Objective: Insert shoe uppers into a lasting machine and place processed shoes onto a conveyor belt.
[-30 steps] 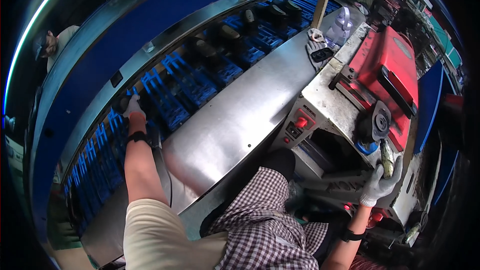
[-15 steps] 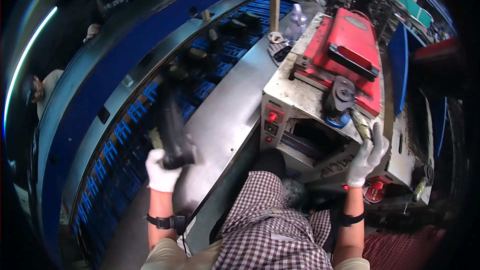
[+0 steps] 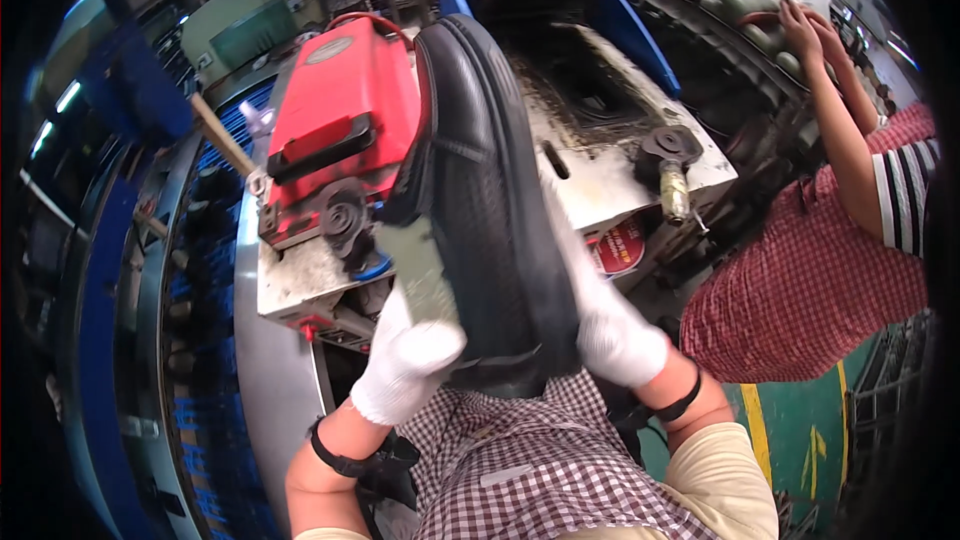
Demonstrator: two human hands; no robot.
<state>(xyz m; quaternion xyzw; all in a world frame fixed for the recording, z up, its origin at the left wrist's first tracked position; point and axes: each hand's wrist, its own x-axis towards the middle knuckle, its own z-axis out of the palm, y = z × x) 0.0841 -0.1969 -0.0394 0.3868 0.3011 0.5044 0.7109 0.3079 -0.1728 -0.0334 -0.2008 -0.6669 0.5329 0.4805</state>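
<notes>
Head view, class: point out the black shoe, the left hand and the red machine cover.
Black shoe [image 3: 488,210]: head view, outer surface, about mid-length.
Left hand [image 3: 410,355]: head view, middle of the white glove.
Red machine cover [image 3: 342,90]: head view, broad top.

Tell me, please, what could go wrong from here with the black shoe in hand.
The black shoe might slip: the left hand grips the green block in it, but how firmly the right hand holds it is unclear. The toe might knock the red cover it overlaps in view, though the gap is unclear. Swinging right might bump the co-worker in red checks.
</notes>
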